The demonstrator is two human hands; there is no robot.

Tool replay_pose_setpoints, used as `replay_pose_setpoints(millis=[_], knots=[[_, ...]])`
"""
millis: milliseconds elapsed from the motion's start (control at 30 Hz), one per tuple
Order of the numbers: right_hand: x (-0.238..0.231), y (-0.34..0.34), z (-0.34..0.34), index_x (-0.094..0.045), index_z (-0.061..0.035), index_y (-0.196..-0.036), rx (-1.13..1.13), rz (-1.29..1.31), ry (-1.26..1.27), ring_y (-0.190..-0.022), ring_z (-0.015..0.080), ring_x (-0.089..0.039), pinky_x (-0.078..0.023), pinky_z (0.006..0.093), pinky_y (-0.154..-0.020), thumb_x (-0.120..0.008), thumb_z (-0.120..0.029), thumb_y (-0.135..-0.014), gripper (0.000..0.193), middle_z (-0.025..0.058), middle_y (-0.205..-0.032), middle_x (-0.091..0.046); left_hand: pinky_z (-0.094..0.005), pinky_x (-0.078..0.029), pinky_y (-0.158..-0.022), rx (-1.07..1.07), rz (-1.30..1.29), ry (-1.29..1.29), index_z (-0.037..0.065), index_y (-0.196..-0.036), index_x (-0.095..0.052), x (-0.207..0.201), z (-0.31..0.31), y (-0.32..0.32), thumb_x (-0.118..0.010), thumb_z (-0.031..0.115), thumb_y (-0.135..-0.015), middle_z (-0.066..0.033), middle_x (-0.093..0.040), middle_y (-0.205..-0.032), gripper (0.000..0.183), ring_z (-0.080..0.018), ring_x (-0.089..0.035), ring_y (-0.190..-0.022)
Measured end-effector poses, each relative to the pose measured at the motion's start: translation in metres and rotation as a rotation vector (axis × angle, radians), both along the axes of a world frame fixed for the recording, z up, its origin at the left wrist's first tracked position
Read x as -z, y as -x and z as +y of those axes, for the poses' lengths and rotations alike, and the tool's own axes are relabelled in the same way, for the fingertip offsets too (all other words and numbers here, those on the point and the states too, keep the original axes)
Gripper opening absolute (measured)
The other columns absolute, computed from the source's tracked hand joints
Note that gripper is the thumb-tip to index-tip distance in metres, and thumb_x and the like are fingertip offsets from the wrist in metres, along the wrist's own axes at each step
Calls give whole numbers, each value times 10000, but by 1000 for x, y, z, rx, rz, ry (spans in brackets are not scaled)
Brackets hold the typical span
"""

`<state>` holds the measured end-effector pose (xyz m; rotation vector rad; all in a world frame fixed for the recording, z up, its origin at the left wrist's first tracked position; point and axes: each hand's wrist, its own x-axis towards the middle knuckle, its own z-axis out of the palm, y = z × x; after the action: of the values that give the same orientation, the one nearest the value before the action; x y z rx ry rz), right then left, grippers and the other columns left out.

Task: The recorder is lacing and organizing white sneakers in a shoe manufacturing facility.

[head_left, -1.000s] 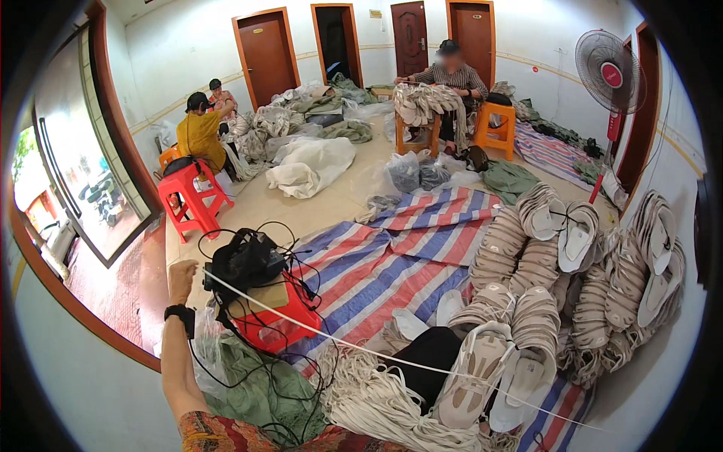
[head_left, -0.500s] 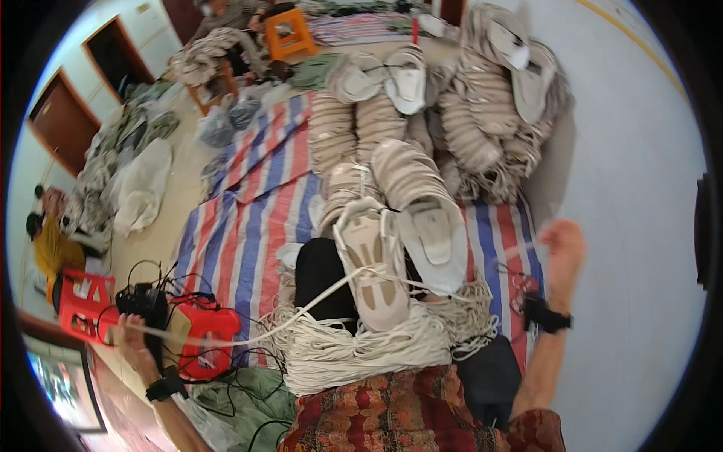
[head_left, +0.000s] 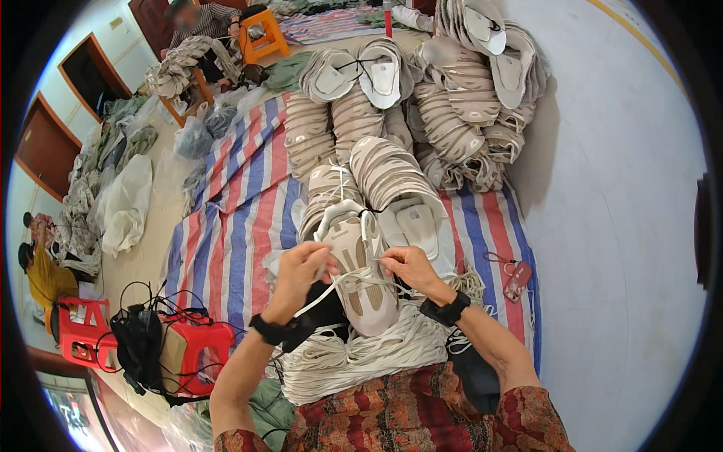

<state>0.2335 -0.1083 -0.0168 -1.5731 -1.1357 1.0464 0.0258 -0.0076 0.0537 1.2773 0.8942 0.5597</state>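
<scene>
A beige and grey shoe upper lies toe toward me over my lap, with a cream shoelace threaded across its lower eyelets. My right hand pinches a lace end beside the upper's right eyelet row. At the left eyelet edge, my left hand has its fingers curled together; what sits between them is hidden. One length of lace trails down below the left hand. Under the toe, a thick bundle of cream laces spreads across my lap.
Stacked shoe uppers rise just beyond, with more stacks farther back. A striped sheet covers the floor. A red phone-like case lies at right. Red stools with black cables stand at left. A co-worker sits far back.
Both hands have come in from wide out at the sides to the shoe upper. The lace that was stretched far left now hangs slack near it.
</scene>
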Motion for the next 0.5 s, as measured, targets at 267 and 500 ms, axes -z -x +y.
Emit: replay_pose_setpoints(millis=[267,500], knots=[[-11,2,9,-620,9,-751,-86,-334,-90,-522,169,-556,-427,297,-513,-559,-178,-767,197,87,-585,-587,-212,-519,-618,201,143,-164,-34,-914,-595,24,-11,-45,-511,81,-865,-55,-613,-832,151,-107,-608,-757],[-29,6,18,-612,-6,-749,-119,-258,15,-534,286,-568,-443,366,-530,-590,-196,-750,192,127,-600,-588,-220,-516,-543,113,-9,-65,-38,-909,-610,30,-13,-41,-538,83,-846,-50,-618,-743,155,-109,-617,-694]])
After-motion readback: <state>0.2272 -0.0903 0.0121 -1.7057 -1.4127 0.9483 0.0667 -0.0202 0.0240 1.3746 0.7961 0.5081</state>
